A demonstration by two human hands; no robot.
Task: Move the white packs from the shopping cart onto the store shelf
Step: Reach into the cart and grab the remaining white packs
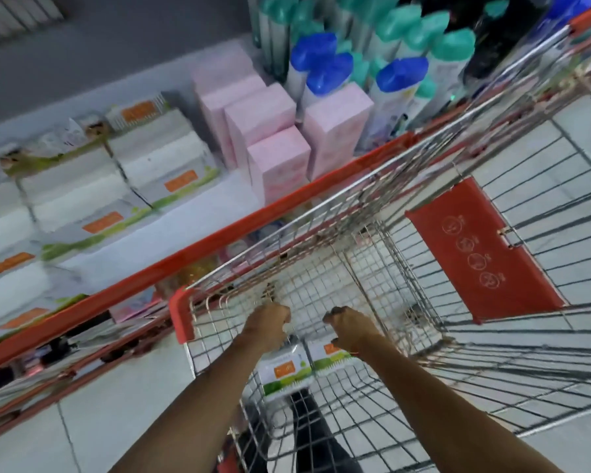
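Head view puts us looking steeply down into the shopping cart (372,268), a wire basket with a red corner guard and a red flap panel (481,250) on its right side. We have both arms stretched into the near end of the basket. Our left hand (268,324) is curled closed on the top of one white pack (285,372), and our right hand (350,327) is curled closed on the top of a second white pack (330,358) just beside the first; both packs carry an orange label and a green band along the lower edge, and they sit at the near end of the cart, touching or nearly touching each other. Whether the packs rest on the cart floor or hang lifted we cannot tell. To the left of the cart runs the store shelf (185,240), edged with a red strip. On it lie rows of matching white packs (157,162) at the left, pink boxes (270,131) farther along, and at the far end bottles with blue and teal caps (382,70) standing close together. Pale floor tiles (116,421) show beneath the cart and at the near left.
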